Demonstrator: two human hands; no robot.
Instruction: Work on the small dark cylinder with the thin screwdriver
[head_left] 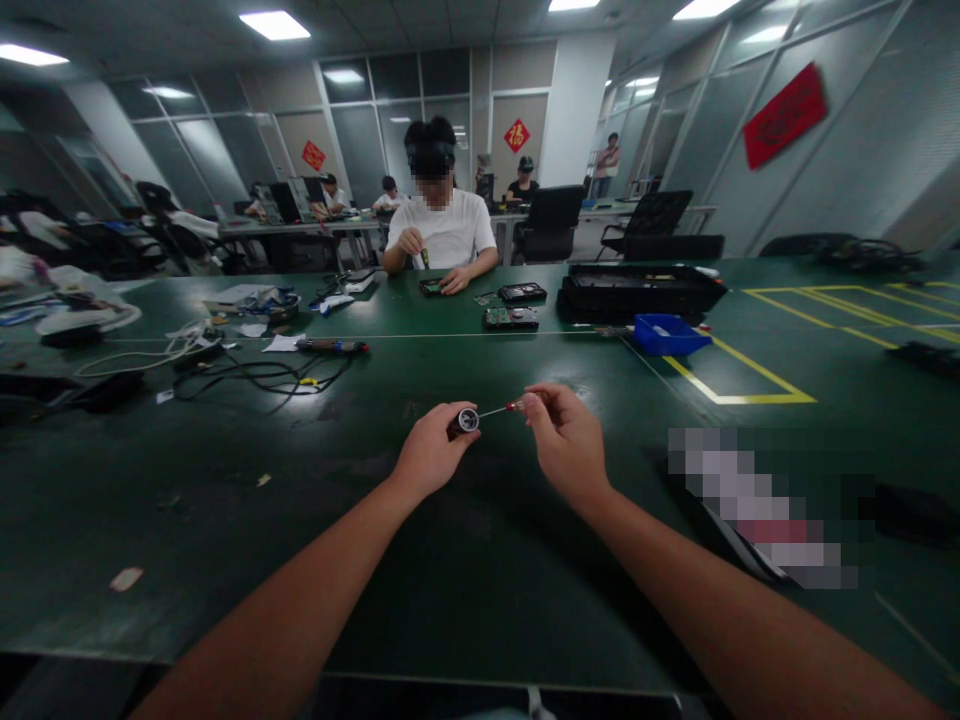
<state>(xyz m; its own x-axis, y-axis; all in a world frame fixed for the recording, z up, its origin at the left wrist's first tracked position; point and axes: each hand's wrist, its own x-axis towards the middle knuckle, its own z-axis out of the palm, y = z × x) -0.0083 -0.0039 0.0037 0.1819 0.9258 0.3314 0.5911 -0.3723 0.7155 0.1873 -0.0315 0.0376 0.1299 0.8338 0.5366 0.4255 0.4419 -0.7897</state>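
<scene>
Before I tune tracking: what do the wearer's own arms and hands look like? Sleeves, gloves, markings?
Left hand and right hand: ungloved; no ring or marking I can make out, parts hidden. Left arm and right arm: no sleeve, watch or cable in view.

Perhaps reddish screwdriver handle (515,405), green table (480,590)

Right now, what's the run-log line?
left hand: holds dark cylinder | right hand: holds screwdriver, pointing at cylinder | blue bin: on table
</scene>
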